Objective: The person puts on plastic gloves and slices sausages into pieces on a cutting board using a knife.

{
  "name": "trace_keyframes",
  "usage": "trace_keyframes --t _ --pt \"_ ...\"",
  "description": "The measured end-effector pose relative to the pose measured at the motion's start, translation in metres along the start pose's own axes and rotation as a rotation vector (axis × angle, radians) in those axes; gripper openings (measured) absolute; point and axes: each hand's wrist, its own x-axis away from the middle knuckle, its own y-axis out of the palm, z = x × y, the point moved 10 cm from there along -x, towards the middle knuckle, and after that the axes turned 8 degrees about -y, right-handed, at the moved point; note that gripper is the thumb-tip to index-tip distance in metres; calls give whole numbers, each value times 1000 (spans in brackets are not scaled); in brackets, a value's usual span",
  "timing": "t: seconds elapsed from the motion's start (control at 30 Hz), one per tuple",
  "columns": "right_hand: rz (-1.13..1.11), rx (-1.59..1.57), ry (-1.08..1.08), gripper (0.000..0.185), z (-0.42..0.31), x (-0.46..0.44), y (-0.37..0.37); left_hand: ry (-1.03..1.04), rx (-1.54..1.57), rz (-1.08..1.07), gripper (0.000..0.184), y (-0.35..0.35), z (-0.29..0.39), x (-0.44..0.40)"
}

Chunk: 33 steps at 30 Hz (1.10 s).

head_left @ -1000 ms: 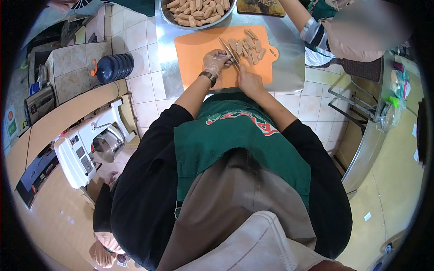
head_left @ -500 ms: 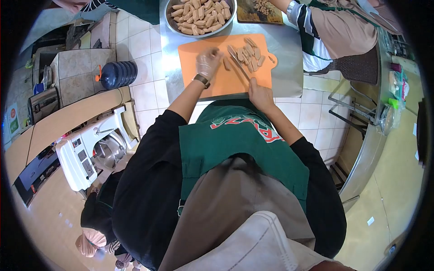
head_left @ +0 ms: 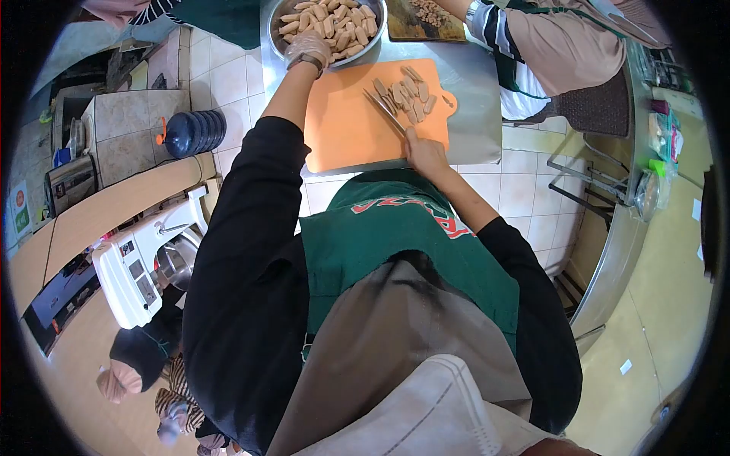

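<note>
My left hand (head_left: 309, 50), in a clear plastic glove, reaches over the near rim of a metal bowl (head_left: 382, 32) heaped with short brown sausages (head_left: 338, 21). Its fingertips are among the sausages, and whether they grip one is not clear. My right hand (head_left: 426, 154) is closed round the handle of a knife (head_left: 386, 111). The blade lies slanted over an orange cutting board (head_left: 342, 129), pointing away and to the left. Just right of the blade sits a loose pile of sausage slices (head_left: 411, 95).
At the table's far side, a wooden board (head_left: 411, 29) bears chopped pieces, with another person's arm (head_left: 449, 6) beside it. The steel table (head_left: 479, 137) ends close to my apron. A blue water bottle (head_left: 196, 133) and a white stand mixer (head_left: 133, 277) are to the left.
My left hand has moved from the cutting board up and left to the bowl. The piece of sausage left of the knife no longer lies there apart. The knife stays in my right hand.
</note>
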Motion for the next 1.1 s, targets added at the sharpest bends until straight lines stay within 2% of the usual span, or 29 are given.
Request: trace_keyframes --t 0.03,0.07,0.1,0.17,0.2,0.23,0.3,0.37,0.43,0.47,0.53,0.63,0.73,1.1 --pt "0 -1 -1 17 1 1 0 -5 -24 -13 30 3 -2 -4" --pt "14 -8 -8 17 1 0 -2 -204 -88 41 32 2 -16 -9" --pt "28 -15 -16 17 1 0 -4 -204 -90 42 32 -10 -19 -1" --pt "34 -18 -16 17 2 0 -2 16 331 43 40 -51 -8 33" --pt "38 -21 -14 17 2 0 -2 75 494 197 35 -63 -10 45" --pt "37 -24 -14 17 2 0 -1 74 491 196 35 -65 -8 63" --pt "52 -24 -12 18 1 1 -1 132 1007 -52 28 -54 10 103" --pt "41 -18 -6 18 0 1 -2 59 1360 -268 21 13 14 131" --pt "32 -13 1 18 -1 1 -1 -24 1117 -154 23 51 12 156" --pt "39 -19 1 18 -1 0 -1 -25 1116 -156 23 71 14 162" --pt "42 -24 5 18 0 1 -1 -210 1309 -284 23 114 11 174" --pt "25 -26 19 18 -1 1 3 -311 1397 -306 23 127 10 181" --pt "70 -46 0 17 -3 1 5 -304 1462 -362 23 130 13 181" --pt "117 -77 22 17 -16 2 -2 -334 1397 -399 23 131 15 177"
